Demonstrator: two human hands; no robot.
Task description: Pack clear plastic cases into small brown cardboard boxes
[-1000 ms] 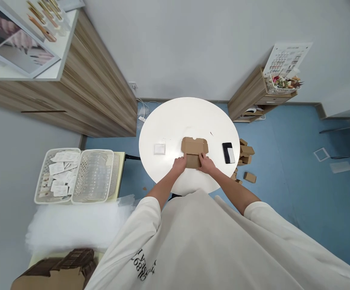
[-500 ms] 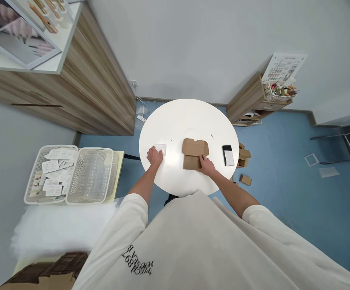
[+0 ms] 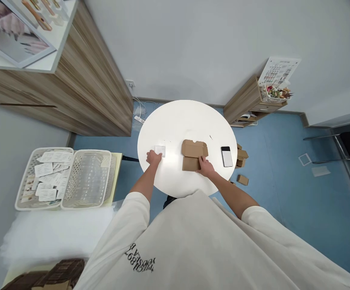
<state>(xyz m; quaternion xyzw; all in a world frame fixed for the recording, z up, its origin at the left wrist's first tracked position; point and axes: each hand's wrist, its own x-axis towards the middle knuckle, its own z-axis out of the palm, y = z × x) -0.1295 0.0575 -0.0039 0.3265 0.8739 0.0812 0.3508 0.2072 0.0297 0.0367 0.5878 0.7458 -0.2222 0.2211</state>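
Observation:
On the round white table [image 3: 187, 121], an unfolded brown cardboard box [image 3: 194, 149] lies with its lid flap spread toward the far side. My right hand [image 3: 205, 166] grips the box by its near right edge, fingers over the cardboard. Farther left, my left hand [image 3: 154, 157] has its thumb and fingers at the near edge of a small clear or whitish flat packet [image 3: 160, 149], which lies on the tabletop. Its fingers are partly curled, and the packet's exact kind is too small to make out.
A black phone-like device [image 3: 226, 156] with a white panel rests at the table's right. Small cardboard boxes [image 3: 243, 179] lie on the floor beyond it. Two white baskets [image 3: 69, 179], with labelled packets and clear plastic pieces, stand at left. A wooden cabinet [image 3: 96, 88] rises behind them.
The whole view has shifted slightly. Both hands stay at nearly the same places, the left at the small packet and the right on the cardboard box.

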